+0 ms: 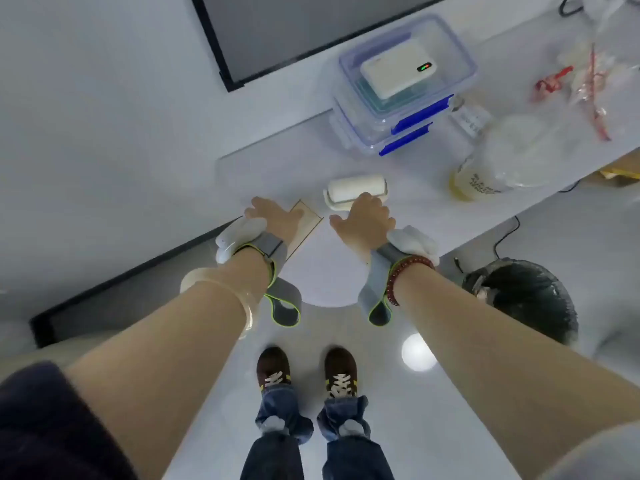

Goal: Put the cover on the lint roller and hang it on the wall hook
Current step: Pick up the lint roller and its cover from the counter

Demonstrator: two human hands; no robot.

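a pale grey wall [104,98] carries a dark, black-framed panel [294,29] at the top. a long white table [398,220] runs diagonally beneath it. the glossy white floor [398,410] shows a round bright light reflection [418,352]. a black baseboard strip [121,285] edges the wall. a round dark waste bin [526,299] stands by the table.

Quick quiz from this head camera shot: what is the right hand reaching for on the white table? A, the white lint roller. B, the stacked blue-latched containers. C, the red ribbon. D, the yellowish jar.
A: the right hand has its fingers at the white lint roller lying on the table, while the containers sit farther back, untouched.
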